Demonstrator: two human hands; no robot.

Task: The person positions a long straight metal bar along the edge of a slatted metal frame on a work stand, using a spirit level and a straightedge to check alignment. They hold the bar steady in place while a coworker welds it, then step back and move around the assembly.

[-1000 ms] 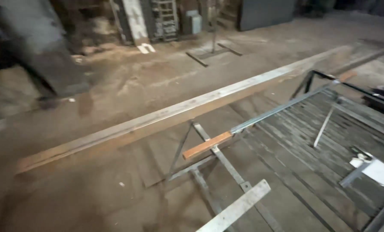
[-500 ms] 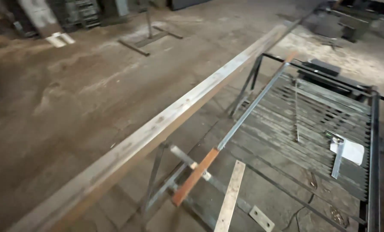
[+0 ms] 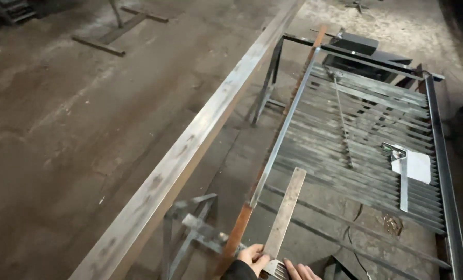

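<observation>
Left hand (image 3: 251, 257): at bottom edge, dark sleeve at wrist, fingers curled onto near end of flat bar (image 3: 285, 212), gripping it.
Right hand (image 3: 300, 271): only fingertips in view at bottom edge, just beside ribbed metal piece (image 3: 277, 269); open or closed, cannot tell.
Flat bar: pale steel strip, near end at hands, far end resting on slatted rack (image 3: 361, 129), angled up and right.
Rusty bar (image 3: 240, 233): just left of flat bar, joined in line with thin grey rail (image 3: 283, 129) along rack's left edge.
Long beam (image 3: 190, 150): square steel section, diagonal from lower left to top centre, left of rack.
Square (image 3: 403, 173): metal, lying on rack's right side, beside white sheet (image 3: 419, 167).
Thin rod (image 3: 341, 119): lying across slats.
Trestle (image 3: 190, 233): under beam, near hands.
Floor (image 3: 60, 129): dusty concrete.
</observation>
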